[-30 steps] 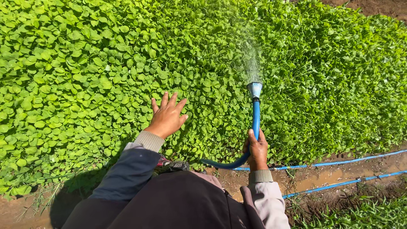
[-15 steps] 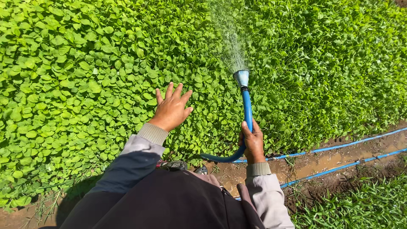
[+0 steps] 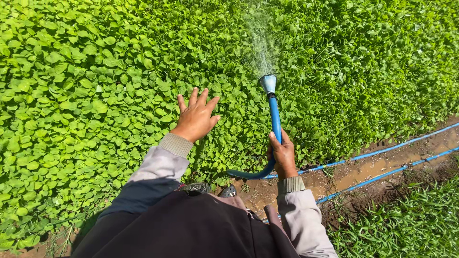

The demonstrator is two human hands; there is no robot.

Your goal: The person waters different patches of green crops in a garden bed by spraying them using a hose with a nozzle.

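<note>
Blue rubber hose (image 3: 276,125) at lower centre, gripped in the right hand (image 3: 283,155); grey metal nozzle (image 3: 268,83) sprays over a dense green leafy bed (image 3: 95,86) above. Left hand (image 3: 196,117), fingers spread, hovers left. Best kept low, swept evenly.

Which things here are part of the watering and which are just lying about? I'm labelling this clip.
In use:
right hand gripping the blue hose
spray nozzle throwing water
bed of leafy greens
left hand, open, fingers spread over the leaves

Lying about:
two thin blue lines along the muddy path
grass patch
</note>
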